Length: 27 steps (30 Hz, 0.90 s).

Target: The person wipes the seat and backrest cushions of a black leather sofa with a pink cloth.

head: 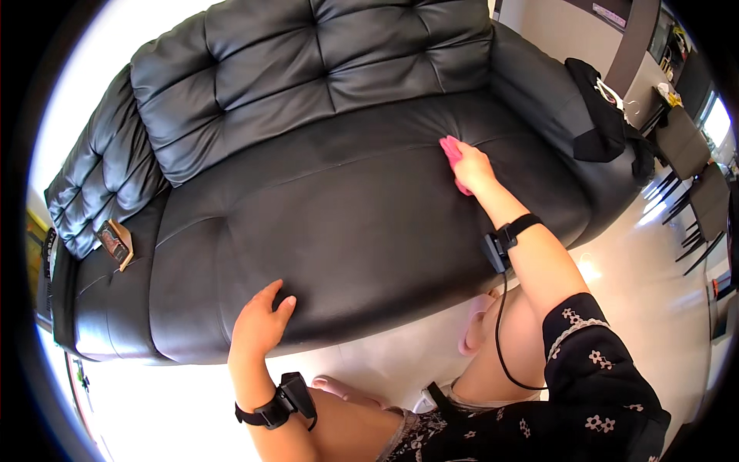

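Before me stretches a black leather sofa with tufted back cushions. My right hand grips a folded pink cloth and presses it on the seat, toward the right armrest. Part of the cloth is hidden under my fingers. Near the front edge of the seat is my left hand, its thumb apart from the fingers and nothing in it. Whether its fingertips touch the leather, I cannot tell.
A smartphone rests on a small stand or box on the left seat. Black clothing with a white hanger hangs over the right armrest. Dining chairs stand on the glossy floor at the right. A cable trails from my right wrist.
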{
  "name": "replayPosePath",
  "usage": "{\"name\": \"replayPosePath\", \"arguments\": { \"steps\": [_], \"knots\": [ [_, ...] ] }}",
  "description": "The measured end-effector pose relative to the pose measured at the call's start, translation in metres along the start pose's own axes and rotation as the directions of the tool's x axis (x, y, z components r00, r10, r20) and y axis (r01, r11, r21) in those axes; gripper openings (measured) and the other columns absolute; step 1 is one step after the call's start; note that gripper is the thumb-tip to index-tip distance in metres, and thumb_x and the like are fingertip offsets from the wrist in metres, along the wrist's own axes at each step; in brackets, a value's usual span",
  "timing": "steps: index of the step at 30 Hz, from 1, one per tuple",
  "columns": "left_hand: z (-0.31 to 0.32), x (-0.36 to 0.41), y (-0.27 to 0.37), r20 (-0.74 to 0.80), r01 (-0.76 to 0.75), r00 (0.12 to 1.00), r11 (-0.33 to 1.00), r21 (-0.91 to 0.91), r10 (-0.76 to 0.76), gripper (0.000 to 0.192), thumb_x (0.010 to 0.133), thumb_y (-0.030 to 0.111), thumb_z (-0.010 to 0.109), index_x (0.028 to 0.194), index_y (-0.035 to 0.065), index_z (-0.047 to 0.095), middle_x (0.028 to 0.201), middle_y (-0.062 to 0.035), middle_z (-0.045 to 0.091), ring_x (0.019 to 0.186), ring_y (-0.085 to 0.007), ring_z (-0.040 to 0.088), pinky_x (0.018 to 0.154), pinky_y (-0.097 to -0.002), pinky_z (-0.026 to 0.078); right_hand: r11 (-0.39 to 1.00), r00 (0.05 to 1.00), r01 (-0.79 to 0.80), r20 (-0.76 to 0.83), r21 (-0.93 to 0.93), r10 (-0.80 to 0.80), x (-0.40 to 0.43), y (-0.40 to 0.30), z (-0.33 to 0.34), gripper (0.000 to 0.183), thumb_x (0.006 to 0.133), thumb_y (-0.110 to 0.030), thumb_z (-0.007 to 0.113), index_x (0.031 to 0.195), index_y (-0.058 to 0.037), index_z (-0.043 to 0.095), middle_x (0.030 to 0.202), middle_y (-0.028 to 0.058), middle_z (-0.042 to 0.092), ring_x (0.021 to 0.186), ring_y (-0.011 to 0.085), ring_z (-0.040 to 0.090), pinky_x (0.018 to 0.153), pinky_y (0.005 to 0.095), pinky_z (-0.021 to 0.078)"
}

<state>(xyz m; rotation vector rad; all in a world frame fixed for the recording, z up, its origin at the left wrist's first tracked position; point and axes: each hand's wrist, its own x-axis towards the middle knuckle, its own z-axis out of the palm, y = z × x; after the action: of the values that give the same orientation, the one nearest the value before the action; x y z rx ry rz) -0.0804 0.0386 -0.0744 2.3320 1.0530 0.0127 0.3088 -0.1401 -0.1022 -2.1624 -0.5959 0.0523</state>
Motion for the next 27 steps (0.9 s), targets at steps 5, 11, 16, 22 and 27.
{"name": "replayPosePath", "arguments": {
  "steps": [5, 11, 16, 22, 27],
  "knots": [
    [-0.011, -0.012, -0.028, -0.077, 0.061, 0.996, 0.994, 0.089, -0.055, 0.049, 0.088, 0.035, 0.058, 0.128, 0.0059, 0.055, 0.127, -0.0169, 0.058, 0.116, -0.0329, 0.055, 0.096, -0.0398, 0.044, 0.924, 0.922, 0.360, -0.204, 0.128, -0.330, 0.048, -0.018, 0.068, 0.041, 0.085, -0.005, 0.048, 0.124, -0.0101, 0.057, 0.117, 0.0104, 0.065, 0.094, 0.0315, 0.063, 0.084, 0.0381, 0.0493],
    [-0.038, -0.029, -0.060, -0.181, 0.174, 0.969, 0.985, 0.019, -0.168, 0.047, 0.088, 0.028, 0.061, 0.127, 0.0035, 0.056, 0.126, -0.0187, 0.059, 0.118, -0.0329, 0.056, 0.097, -0.0384, 0.044, 0.884, 0.978, 0.166, 0.184, -0.437, -0.092, 0.028, -0.077, 0.121, 0.036, 0.086, -0.015, 0.052, 0.121, -0.0121, 0.062, 0.124, 0.0091, 0.060, 0.113, 0.0385, 0.050, 0.098, 0.0361, 0.0431],
    [-0.040, -0.021, -0.063, -0.198, 0.131, 0.971, 0.991, -0.021, -0.132, 0.045, 0.089, 0.031, 0.059, 0.124, 0.0033, 0.058, 0.121, -0.0193, 0.061, 0.112, -0.0337, 0.058, 0.094, -0.0399, 0.045, 0.728, 0.720, 0.679, 0.279, -0.095, -0.635, -0.006, -0.101, 0.191, 0.030, 0.081, -0.005, 0.056, 0.102, -0.0202, 0.070, 0.117, 0.0074, 0.064, 0.108, 0.0284, 0.060, 0.091, 0.0328, 0.0488],
    [-0.039, -0.015, -0.051, -0.407, 0.013, 0.909, 0.982, -0.186, -0.089, 0.037, 0.091, 0.025, 0.058, 0.119, 0.0016, 0.061, 0.111, -0.0203, 0.065, 0.107, -0.0345, 0.061, 0.092, -0.0395, 0.046, 0.723, -0.274, 0.565, 0.917, 0.398, -0.291, -0.215, -0.154, 0.152, 0.020, 0.081, -0.021, 0.058, 0.094, -0.0153, 0.071, 0.098, 0.0170, 0.065, 0.095, 0.0334, 0.062, 0.078, 0.0437, 0.0504],
    [-0.036, -0.015, -0.055, -0.413, 0.055, 0.905, 0.992, -0.117, -0.099, 0.033, 0.090, 0.023, 0.058, 0.115, 0.0013, 0.063, 0.116, -0.0174, 0.064, 0.111, -0.0353, 0.058, 0.095, -0.0412, 0.044, 0.725, -0.324, 0.292, 0.777, 0.624, -0.539, -0.143, -0.145, 0.127, 0.023, 0.075, 0.000, 0.057, 0.093, -0.0052, 0.070, 0.096, 0.0138, 0.068, 0.084, 0.0287, 0.064, 0.072, 0.0390, 0.0518]
  ]
}}
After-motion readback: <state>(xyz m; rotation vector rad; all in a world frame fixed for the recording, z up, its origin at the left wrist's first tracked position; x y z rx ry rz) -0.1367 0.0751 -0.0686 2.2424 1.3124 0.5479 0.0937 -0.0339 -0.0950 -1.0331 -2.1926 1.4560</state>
